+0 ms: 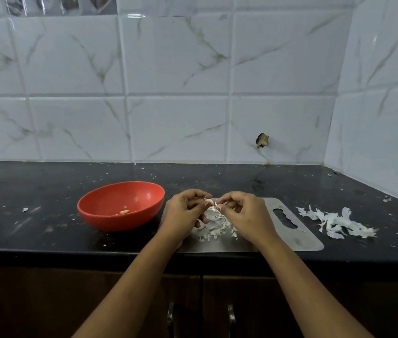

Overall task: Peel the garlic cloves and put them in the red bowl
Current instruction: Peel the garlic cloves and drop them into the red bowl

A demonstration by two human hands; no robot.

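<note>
Status: mid-peel, early in the job by my read. Both hands are up over the steel cutting board (pixel 290 231), which lies on the dark bench (pixel 46 230) just right of the red bowl (pixel 110 222). Left hand (pixel 185 211) has its fingers curled and pinches a garlic clove (pixel 208 202) at the fingertips. Right hand (pixel 244 213) is curled too, its thumb and forefinger nipping the papery skin at the right side of that same clove, so I judge the step in hand is stripping skin. The clove sits between the two hands, above the far part of the board and not touching it. I see something pale under the left hand's lower fingers; could be another clove or just skin, I can't tell. Done so far: one peeled clove (pixel 124 211) lies at the bottom of the bowl, with a smaller pale bit beside it that I can't identify. A heap of loose skins (pixel 217 225) is on the board under the hands, and a bigger pile of skins (pixel 336 223) is on the bench well right of the board. Left: finish this clove and drop it in the bowl to the left. I see no unpeeled cloves waiting, so the count remaining is unknown.
</note>
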